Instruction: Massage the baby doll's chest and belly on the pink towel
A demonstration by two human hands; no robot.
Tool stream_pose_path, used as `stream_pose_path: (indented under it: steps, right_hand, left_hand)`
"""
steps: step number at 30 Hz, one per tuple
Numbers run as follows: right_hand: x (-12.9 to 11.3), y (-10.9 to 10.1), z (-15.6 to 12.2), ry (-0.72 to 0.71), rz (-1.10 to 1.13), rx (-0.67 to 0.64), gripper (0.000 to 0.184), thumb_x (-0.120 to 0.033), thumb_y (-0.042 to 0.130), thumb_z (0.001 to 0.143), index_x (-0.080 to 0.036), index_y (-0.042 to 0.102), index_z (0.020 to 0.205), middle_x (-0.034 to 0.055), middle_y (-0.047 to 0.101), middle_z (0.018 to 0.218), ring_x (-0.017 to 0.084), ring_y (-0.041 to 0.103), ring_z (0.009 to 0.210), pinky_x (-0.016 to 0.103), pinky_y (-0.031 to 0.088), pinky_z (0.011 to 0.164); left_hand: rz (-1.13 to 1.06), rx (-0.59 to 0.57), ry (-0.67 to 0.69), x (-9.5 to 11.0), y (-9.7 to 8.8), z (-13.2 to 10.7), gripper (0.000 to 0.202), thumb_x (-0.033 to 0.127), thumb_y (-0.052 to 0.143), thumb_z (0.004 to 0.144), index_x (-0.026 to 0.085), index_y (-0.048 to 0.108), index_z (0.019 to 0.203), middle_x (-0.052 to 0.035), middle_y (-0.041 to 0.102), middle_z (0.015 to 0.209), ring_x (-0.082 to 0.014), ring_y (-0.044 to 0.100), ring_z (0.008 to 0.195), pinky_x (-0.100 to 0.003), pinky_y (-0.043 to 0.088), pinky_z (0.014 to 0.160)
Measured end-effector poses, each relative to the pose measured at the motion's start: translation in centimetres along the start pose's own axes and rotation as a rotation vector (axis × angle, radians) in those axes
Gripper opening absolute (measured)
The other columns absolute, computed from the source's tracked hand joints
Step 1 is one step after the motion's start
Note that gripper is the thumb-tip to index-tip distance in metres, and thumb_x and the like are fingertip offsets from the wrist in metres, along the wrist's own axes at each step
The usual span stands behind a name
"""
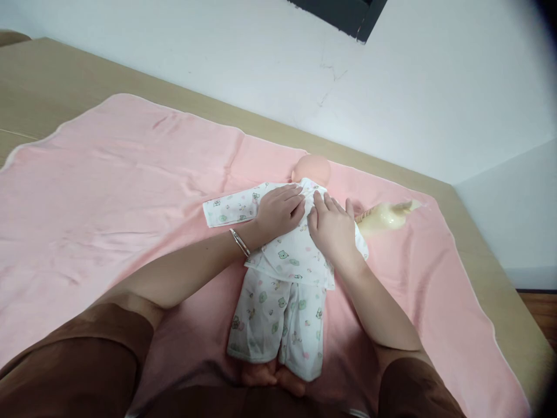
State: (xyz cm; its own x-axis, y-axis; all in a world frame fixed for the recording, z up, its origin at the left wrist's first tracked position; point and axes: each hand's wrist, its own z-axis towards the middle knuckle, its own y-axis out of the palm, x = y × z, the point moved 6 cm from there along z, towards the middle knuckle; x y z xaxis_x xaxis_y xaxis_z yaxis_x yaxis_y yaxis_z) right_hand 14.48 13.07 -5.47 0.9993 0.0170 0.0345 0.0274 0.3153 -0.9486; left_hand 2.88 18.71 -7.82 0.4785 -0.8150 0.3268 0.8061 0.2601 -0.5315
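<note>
A baby doll (312, 168) lies on its back on a pink blanket (130, 162), its head away from me and its feet (261, 373) near my body. It wears a white printed shirt (300, 261) and matching trousers (261, 313). My left hand (282, 210), a silver bangle on its wrist, rests on the left side of the doll's chest with fingers stretched out. On the chest's right side lies my right hand (333, 226), fingers apart and touching the shirt near the collar. Both hands hide part of the shirt front.
To the right of the doll lies a glossy cream-coloured object (387, 217) whose kind I cannot make out. The blanket covers much of a wooden table (56, 69). A white wall (243, 64) stands behind it, with a dark frame (348, 17) above.
</note>
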Motion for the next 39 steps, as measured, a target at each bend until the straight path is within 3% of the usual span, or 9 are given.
stream_pose_path:
  steps: [3, 7, 11, 17, 21, 27, 33, 36, 39]
  right_hand:
    - [-0.4, -0.3, -0.4, 0.051, -0.022, 0.003, 0.052, -0.028, 0.027, 0.102, -0.008, 0.05, 0.144, 0.0223, 0.058, 0.142, 0.034, 0.056, 0.13, 0.061, 0.015, 0.12]
    - [1.5, 1.1, 0.8, 0.094, 0.137, -0.11, 0.055, -0.038, 0.029, 0.102, -0.016, 0.04, 0.151, 0.018, 0.044, 0.155, 0.036, 0.04, 0.144, 0.068, 0.019, 0.117]
    - [2.4, 1.9, 1.7, 0.09, 0.243, -0.174, 0.057, -0.036, 0.032, 0.1, -0.019, 0.034, 0.154, 0.0158, 0.032, 0.162, 0.037, 0.029, 0.15, 0.071, 0.02, 0.115]
    - [0.6, 0.3, 0.5, 0.096, 0.142, -0.119, 0.052, -0.028, 0.027, 0.101, -0.011, 0.047, 0.146, 0.0191, 0.048, 0.152, 0.034, 0.039, 0.145, 0.068, 0.013, 0.119]
    - [0.8, 0.6, 0.7, 0.115, 0.19, -0.136, 0.053, -0.031, 0.028, 0.101, -0.01, 0.046, 0.146, 0.0177, 0.044, 0.155, 0.032, 0.038, 0.146, 0.064, 0.016, 0.12]
    - [2.1, 1.9, 1.7, 0.144, 0.282, -0.159, 0.059, -0.036, 0.03, 0.1, -0.011, 0.035, 0.153, 0.0169, 0.034, 0.161, 0.032, 0.029, 0.151, 0.066, 0.017, 0.12]
    - [0.6, 1.0, 0.8, 0.124, 0.194, -0.124, 0.056, -0.031, 0.028, 0.101, -0.005, 0.041, 0.148, 0.0212, 0.042, 0.155, 0.035, 0.035, 0.147, 0.067, 0.017, 0.118]
    - [-0.5, 0.2, 0.0, 0.088, 0.098, -0.066, 0.054, -0.029, 0.027, 0.101, -0.003, 0.048, 0.143, 0.0239, 0.048, 0.15, 0.035, 0.042, 0.143, 0.066, 0.013, 0.12]
    - [-0.7, 0.3, -0.2, 0.066, 0.072, -0.05, 0.054, -0.028, 0.03, 0.1, -0.001, 0.049, 0.142, 0.0248, 0.05, 0.148, 0.034, 0.044, 0.142, 0.061, 0.012, 0.122]
  left_hand:
    - [-0.018, -0.004, -0.075, -0.4, 0.0, -0.1, 0.025, 0.023, 0.048, 0.094, 0.017, 0.072, 0.099, -0.0101, 0.075, 0.115, -0.0222, 0.068, 0.114, -0.041, 0.054, 0.103]
    - [-0.014, -0.101, -0.175, -1.2, 0.7, 0.2, 0.035, 0.028, 0.044, 0.096, 0.014, 0.065, 0.12, -0.0134, 0.068, 0.13, -0.0263, 0.06, 0.127, -0.049, 0.046, 0.112]
    - [-0.046, -0.138, -0.071, -0.7, 0.8, 0.5, 0.038, 0.035, 0.041, 0.098, 0.014, 0.066, 0.118, -0.0144, 0.068, 0.129, -0.0271, 0.061, 0.126, -0.05, 0.045, 0.112]
    - [-0.05, -0.063, 0.013, -0.1, -0.1, 0.2, 0.032, 0.03, 0.042, 0.098, 0.018, 0.071, 0.103, -0.0097, 0.075, 0.113, -0.0232, 0.067, 0.116, -0.044, 0.052, 0.103]
    - [-0.034, -0.085, -0.082, -0.6, 0.3, 0.2, 0.034, 0.03, 0.041, 0.099, 0.016, 0.068, 0.113, -0.0112, 0.071, 0.124, -0.024, 0.063, 0.122, -0.045, 0.049, 0.107]
    - [0.051, -0.224, -0.256, -1.1, 1.1, 0.5, 0.044, 0.033, 0.045, 0.096, 0.01, 0.059, 0.131, -0.0185, 0.059, 0.141, -0.0333, 0.05, 0.137, -0.058, 0.03, 0.119]
    - [0.075, -0.158, -0.1, 0.1, 0.3, 0.8, 0.029, 0.028, 0.048, 0.094, 0.018, 0.072, 0.105, -0.0123, 0.074, 0.116, -0.0282, 0.067, 0.113, -0.051, 0.05, 0.103]
    - [0.076, -0.114, -0.111, 0.2, 0.0, 0.7, 0.024, 0.028, 0.051, 0.092, 0.021, 0.073, 0.089, -0.0095, 0.077, 0.109, -0.0269, 0.07, 0.108, -0.048, 0.054, 0.097]
    - [0.07, -0.089, -0.159, 0.1, -0.1, 0.4, 0.023, 0.028, 0.052, 0.091, 0.021, 0.074, 0.09, -0.0098, 0.076, 0.11, -0.0273, 0.07, 0.109, -0.048, 0.054, 0.097]
